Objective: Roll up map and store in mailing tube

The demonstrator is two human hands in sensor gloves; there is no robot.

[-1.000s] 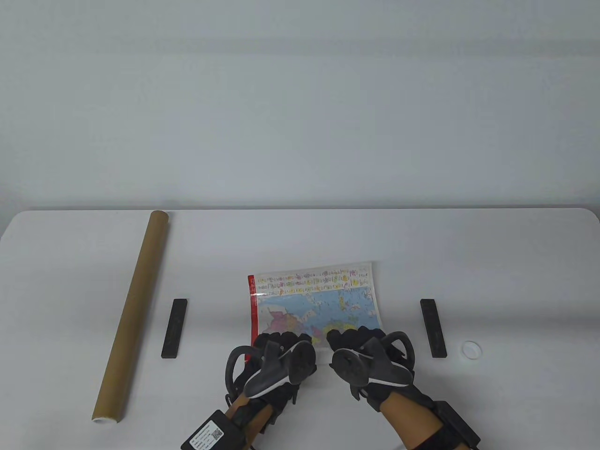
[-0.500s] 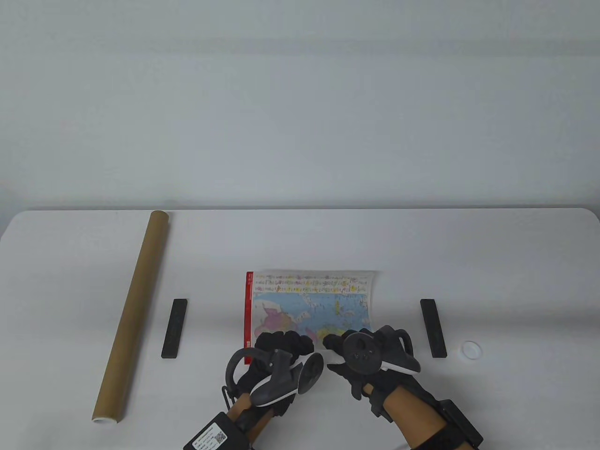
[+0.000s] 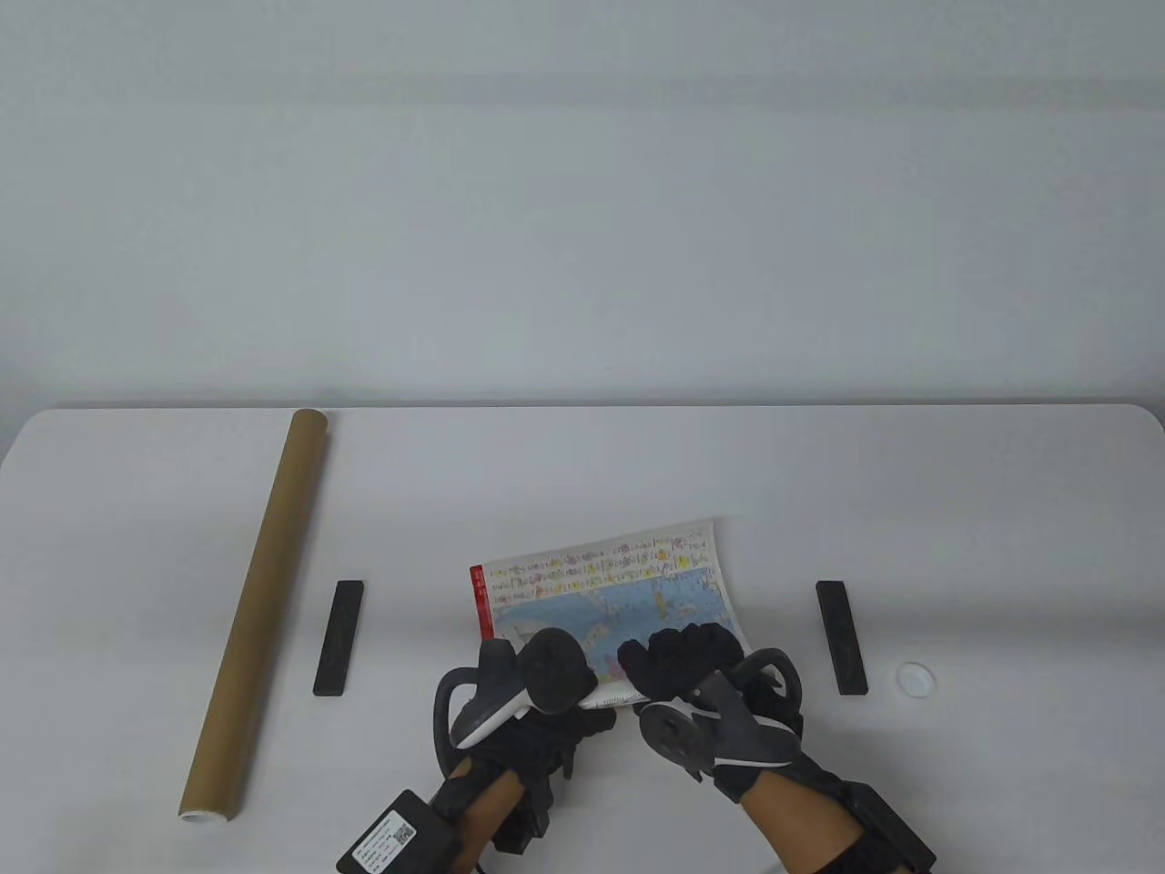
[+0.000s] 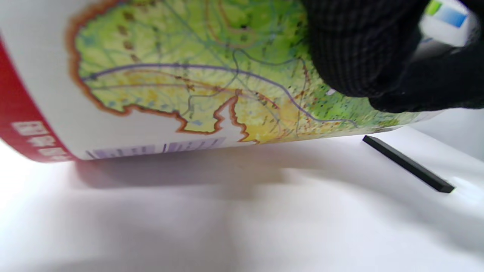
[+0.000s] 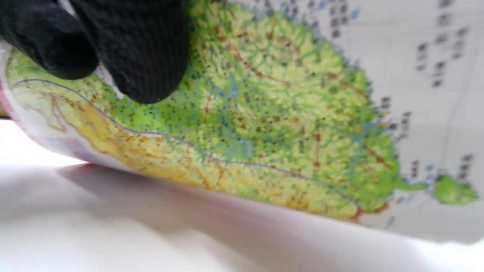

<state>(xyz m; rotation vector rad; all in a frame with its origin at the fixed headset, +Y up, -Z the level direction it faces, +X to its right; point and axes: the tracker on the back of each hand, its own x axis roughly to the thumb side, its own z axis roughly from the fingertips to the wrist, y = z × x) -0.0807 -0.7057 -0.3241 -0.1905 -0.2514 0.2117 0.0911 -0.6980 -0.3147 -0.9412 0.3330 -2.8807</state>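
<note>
- The map (image 3: 605, 583) lies on the surface (image 3: 956, 510) directly ahead of the person, its near edge curled into a partial roll under both hands; the far edge lies flat, skewed a little.
- The left hand (image 3: 532, 706) curls its fingers over the roll's left part; the right hand (image 3: 687, 665) does the same on the right, the two hands close side by side.
- The roll's long axis runs left to right, so rolling goes away from the person.
- The mailing tube (image 3: 259, 605) lies well apart to the left, long axis pointing away; the left hand is nearer it.
- Judgement: the finished roll must turn to line up with the tube's near open end (image 3: 205, 810).
</note>
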